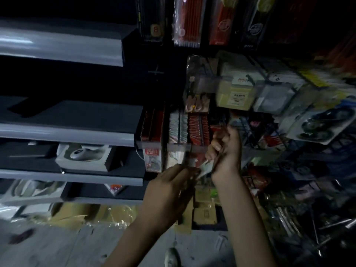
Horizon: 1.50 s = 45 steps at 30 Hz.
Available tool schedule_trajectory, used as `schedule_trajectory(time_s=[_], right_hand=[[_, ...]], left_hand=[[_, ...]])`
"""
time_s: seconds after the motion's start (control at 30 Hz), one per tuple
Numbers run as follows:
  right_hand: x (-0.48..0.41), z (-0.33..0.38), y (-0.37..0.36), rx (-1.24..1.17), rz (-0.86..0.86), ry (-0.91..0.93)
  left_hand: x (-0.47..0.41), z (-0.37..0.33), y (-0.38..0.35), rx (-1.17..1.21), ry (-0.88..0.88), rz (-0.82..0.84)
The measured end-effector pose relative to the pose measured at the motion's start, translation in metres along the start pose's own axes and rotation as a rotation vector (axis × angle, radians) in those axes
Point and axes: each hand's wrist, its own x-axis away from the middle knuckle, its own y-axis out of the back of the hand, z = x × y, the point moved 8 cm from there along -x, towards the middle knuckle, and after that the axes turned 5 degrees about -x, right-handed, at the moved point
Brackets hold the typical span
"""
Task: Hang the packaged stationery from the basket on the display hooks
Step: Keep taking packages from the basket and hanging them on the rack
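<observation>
at the far left, grey shelves [67,132] run in tiers, and a white boxed item [84,157] sits on one of the lower ones. under them the floor [57,247] is pale grey. the whole scene is dim and partly blurred.

toward the middle, red packs [198,128] and lighter ones hang pressed close together on display hooks [179,126], with a clear price strip [173,146] across their front ends. above them, long red pencil packs [189,20] hang in a higher row.

the left hand [173,187] reaches up from below, back toward the camera, its fingers stretched toward a small pale pack [207,167]. the fingertips meet the near end of that pack, but i cannot tell whether they pinch it or only touch it.

the pale pack lies tilted between the 2 hands, just below the price strip and in front of the red packs.

the right hand [225,151] is just beside it, higher up, with fingers curled and the thumb closed in, gripping the pack's upper end close to the hooks.

further right, a yellow boxed pad [235,95] hangs on its own hook, and beyond it a blister pack [319,124] with dark round shapes inside hangs at an angle. the lower right is a blurred jumble of packets too dark to tell apart.
</observation>
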Motion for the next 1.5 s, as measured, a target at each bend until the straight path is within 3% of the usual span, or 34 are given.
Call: schedule_trajectory(time_s=[0.27,0.4,0.63,0.77,1.13,1.37,1.5], right_hand=[[0.048,0.022,0.009,0.348,0.124,0.119],[0.071,0.030,0.002,0.544,0.244,0.228],[0.072,0.051,-0.004,0.584,0.287,0.423],[0.065,0.061,-0.004,0.587,0.312,0.489],[0.049,0.070,-0.003,0.515,0.334,0.494],[0.031,0.067,-0.003,0.520,0.262,0.559],[0.021,0.066,0.005,0.536,0.185,0.605]], left_hand=[[0.014,0.022,0.002,0.736,0.510,0.029],[0.011,0.021,0.000,0.984,0.567,0.049],[-0.010,0.013,-0.005,0.975,0.514,0.084],[-0.031,0.015,0.005,0.964,0.486,0.007],[-0.083,0.023,0.020,0.902,0.444,-0.139],[-0.099,0.031,0.009,0.865,0.481,-0.062],[-0.121,0.043,0.026,0.799,0.497,-0.153]])
